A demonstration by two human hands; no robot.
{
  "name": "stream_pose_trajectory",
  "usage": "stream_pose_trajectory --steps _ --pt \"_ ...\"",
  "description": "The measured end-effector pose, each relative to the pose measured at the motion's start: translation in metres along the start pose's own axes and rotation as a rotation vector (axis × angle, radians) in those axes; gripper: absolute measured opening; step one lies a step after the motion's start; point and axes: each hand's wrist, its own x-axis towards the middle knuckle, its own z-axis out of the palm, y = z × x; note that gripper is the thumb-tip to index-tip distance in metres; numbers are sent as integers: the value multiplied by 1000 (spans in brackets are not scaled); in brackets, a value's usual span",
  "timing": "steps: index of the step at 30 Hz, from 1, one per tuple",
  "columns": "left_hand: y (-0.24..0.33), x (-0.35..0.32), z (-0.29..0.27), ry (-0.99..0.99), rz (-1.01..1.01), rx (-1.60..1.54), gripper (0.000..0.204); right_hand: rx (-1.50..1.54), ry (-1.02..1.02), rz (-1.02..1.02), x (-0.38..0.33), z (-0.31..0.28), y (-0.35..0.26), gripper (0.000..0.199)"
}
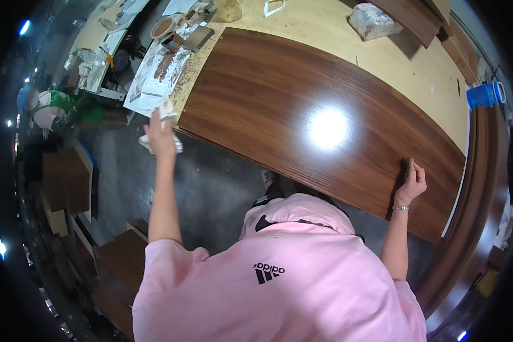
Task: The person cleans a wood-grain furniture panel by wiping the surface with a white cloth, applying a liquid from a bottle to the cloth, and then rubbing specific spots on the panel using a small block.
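Note:
A long brown wood-grain panel lies flat across the table in front of me, with a bright lamp reflection on it. Just off the panel's left end, my left hand is closed round a crumpled white cloth, part of which hangs below the fingers. Over the panel's right part, my right hand is closed in a pinch. A small brownish piece sticks up from its fingertips; its kind is too small to tell.
Beyond the panel spreads a pale tabletop. Stained paper, a round tub and a grey-brown block sit at its left end. A white wrapped lump and a blue container are farther right. Another person is at far left.

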Motion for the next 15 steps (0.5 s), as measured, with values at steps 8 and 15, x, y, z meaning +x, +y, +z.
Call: stream_pose_trajectory --steps 8,15 --pt "61 -43 39 -173 644 -163 53 -10 3 41 2 -6 2 11" --pt "69 28 7 -76 -17 -322 44 -36 35 -48 3 0 -4 8"
